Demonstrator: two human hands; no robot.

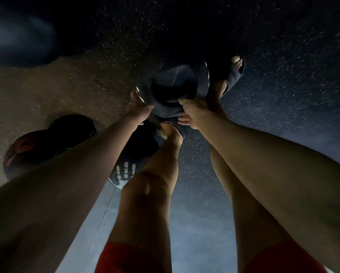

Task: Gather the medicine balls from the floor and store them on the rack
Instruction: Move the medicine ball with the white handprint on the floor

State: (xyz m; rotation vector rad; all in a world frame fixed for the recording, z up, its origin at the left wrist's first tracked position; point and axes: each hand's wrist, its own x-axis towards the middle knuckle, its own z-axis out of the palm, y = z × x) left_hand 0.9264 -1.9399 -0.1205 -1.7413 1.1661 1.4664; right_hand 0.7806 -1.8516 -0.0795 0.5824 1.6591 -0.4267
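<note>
place: gym | cues: speckled rubber floor (pixel 273 56); medicine balls (pixel 173 89) lying about; dim light

Both hands (pixel 161 111) apparently around dark ball (pixel 173 87)

A dark medicine ball (pixel 173 89) sits low between my feet; two more balls (pixel 47 142) lie left on the floor.

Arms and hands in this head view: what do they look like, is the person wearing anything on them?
Both forearms are bare, with no sleeves showing. The left hand and the right hand wear no gloves; no watch or ring can be made out in the dim light. Lower down, red shorts show, and a dark slide sandal on one foot.
</note>
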